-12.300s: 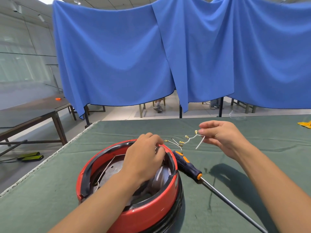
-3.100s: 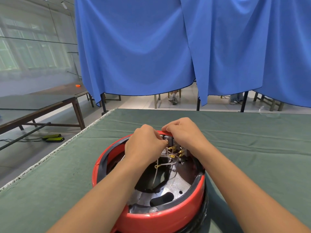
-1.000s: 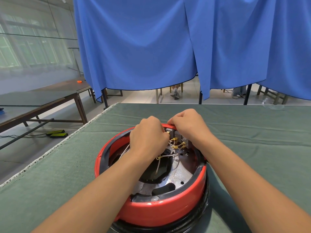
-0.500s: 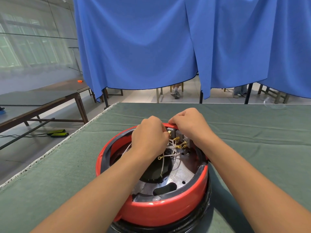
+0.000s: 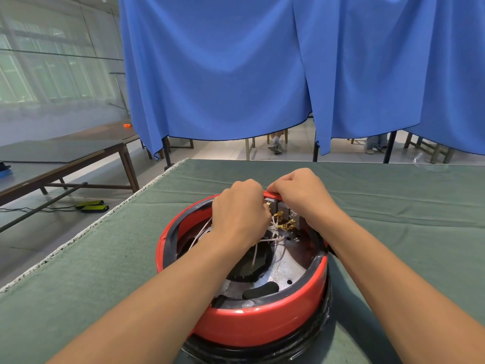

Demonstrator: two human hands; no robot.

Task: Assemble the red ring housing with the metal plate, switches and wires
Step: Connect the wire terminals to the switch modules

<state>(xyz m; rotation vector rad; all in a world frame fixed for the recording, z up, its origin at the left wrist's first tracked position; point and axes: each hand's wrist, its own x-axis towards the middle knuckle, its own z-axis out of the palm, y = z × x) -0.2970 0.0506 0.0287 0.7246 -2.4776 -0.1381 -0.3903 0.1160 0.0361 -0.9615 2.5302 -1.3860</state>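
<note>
Blue curtain (image 5: pixel 236 74) hangs across the back, w/ chair legs and someone's shoes visible under its hem. Green table (image 5: pixel 105 258) fills the foreground; a darker table (image 5: pixel 60 156) stands off to the left, w/ a black-and-yellow item (image 5: pixel 91 206) on the floor beneath it, cables trailing.

Red housing (image 5: pixel 262 324) sits on the green table, center-near, on top of a black ring (image 5: pixel 262 353) at its base. Black trim runs along the inner rim. Metal plate (image 5: pixel 286 271) lies inside the housing, silvery, w/ a dark curved slot and small holes; a large dark opening sits at its middle.

Both forearms reach in from the bottom edge. Left hand (image 5: pixel 240 214) is over the housing interior near the far wall, fingers curled down and together at the wires; exactly what they pinch is hidden by the back of the hand. Right hand (image 5: pixel 301 198) is at the far rim, fingers curled over the red edge, gripping it just above the switches.

Switches (image 5: pixel 288 211), grey blocks, sit against the far inner wall, between the two hands. White wires (image 5: pixel 265 240) w/ brass terminals fan from the switches down across the plate; one more wire shows left of the left wrist.
</note>
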